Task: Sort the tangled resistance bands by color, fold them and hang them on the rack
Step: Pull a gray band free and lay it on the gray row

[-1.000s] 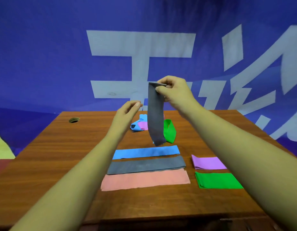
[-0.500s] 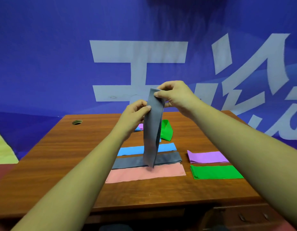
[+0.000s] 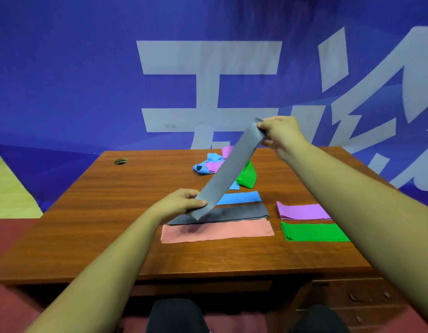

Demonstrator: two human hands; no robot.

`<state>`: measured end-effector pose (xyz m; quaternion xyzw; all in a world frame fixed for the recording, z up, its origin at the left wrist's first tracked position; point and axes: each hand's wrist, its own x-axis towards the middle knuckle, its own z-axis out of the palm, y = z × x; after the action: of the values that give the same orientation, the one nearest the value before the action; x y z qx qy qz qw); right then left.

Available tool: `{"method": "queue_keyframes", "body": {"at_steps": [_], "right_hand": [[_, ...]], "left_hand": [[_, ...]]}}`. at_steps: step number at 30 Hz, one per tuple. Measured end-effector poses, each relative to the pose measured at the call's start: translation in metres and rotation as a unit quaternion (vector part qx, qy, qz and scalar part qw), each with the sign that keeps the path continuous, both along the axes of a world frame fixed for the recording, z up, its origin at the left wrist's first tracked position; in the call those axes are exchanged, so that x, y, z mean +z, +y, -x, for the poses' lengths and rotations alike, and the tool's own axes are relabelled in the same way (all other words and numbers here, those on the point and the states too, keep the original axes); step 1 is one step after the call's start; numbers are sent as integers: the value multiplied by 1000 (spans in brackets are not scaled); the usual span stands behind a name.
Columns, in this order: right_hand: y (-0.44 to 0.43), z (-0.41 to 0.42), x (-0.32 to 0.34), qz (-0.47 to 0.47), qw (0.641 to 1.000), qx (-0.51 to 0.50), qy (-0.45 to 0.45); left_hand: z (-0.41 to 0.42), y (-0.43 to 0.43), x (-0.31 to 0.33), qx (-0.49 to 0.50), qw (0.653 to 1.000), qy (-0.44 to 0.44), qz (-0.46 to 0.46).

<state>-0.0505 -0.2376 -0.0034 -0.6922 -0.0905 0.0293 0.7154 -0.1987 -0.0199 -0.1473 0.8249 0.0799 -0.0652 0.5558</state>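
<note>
I hold a grey band (image 3: 229, 168) stretched on a slant above the table. My right hand (image 3: 281, 134) pinches its upper end and my left hand (image 3: 181, 204) grips its lower end. Below it lie flat bands: a blue band (image 3: 241, 197), a second grey band (image 3: 241, 212) and a pink band (image 3: 217, 230). To the right lie a folded purple band (image 3: 303, 211) and a folded green band (image 3: 314, 232). A tangled pile (image 3: 211, 163) of blue, purple and green bands sits farther back, partly hidden by the held band. No rack is in view.
The wooden table (image 3: 107, 212) has a cable hole (image 3: 120, 161) at its far left. A blue banner wall (image 3: 87, 80) stands right behind it. Drawers (image 3: 352, 299) sit under the table's right side. My knees show at the bottom edge.
The grey band hung straight down from my right hand. My left hand took hold of it, slid down to its lower end and pulled it out on a slant over the flat bands.
</note>
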Motion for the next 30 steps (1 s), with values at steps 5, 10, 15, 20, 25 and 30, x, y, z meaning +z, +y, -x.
{"method": "queue_keyframes", "body": {"at_steps": [5, 10, 15, 20, 25, 30], "right_hand": [[-16, -8, -49, 21, 998, -34, 53], [-21, -5, -123, 144, 986, -46, 74], [-21, 4, -170, 325, 944, -52, 13], [-18, -1, -188, 397, 916, -43, -35], [-19, -5, -201, 462, 882, -50, -76], [-22, -1, -217, 529, 833, -61, -152]], "left_hand": [[17, 29, -21, 113, 992, -19, 48], [24, 50, -49, 273, 958, -29, 86], [23, 50, -68, 316, 947, -35, -37], [22, 43, -71, 305, 938, -55, -157], [21, 39, -75, 297, 928, -66, -214], [20, 33, -82, 307, 910, -56, -273]]}}
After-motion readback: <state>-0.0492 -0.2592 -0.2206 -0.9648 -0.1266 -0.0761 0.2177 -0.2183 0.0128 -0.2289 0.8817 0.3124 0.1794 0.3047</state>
